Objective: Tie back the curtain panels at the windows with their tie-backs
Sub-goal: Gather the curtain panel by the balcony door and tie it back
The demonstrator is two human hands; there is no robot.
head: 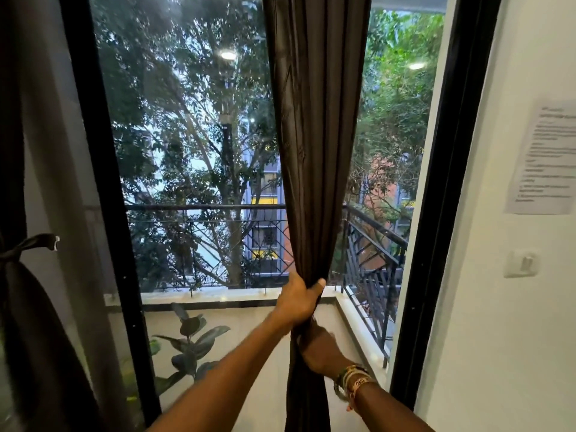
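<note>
- Firstly, the only writing of any length is on a printed sheet (542, 157) stuck to the white wall (498, 307) at the right; its lines are too blurred to read.
- One of the bracelets (353, 381) on the right wrist carries small marks, also too small to make out.
- Below the sheet, a small white wall fitting (523, 263) sits on the same wall; I cannot tell whether it is a switch or a hook.
- A dark brown curtain panel (314, 135) hangs in front of the glass, right of the window's middle, and is gathered into a narrow bundle at about the height of the balcony ledge.
- The left hand (299, 302) grips that bundle, fingers and thumb curled round the cloth.
- The right hand (322, 342) lies just beneath it, touching it. It is blurred, but it clasps the same bundle from the right side.
- At the far left a second panel (37, 338) is cinched by a dark tie-back (29, 244) knotted round it, one end sticking out to the right.
- A black window frame (103, 182) borders the tall panes.
- Beyond the glass is a balcony with a black metal railing (374, 244), a broad-leaved plant (190, 338) on its floor, then trees (187, 120) and buildings (265, 188).
- Two round lamps (228, 55) are mirrored in the glass.
</note>
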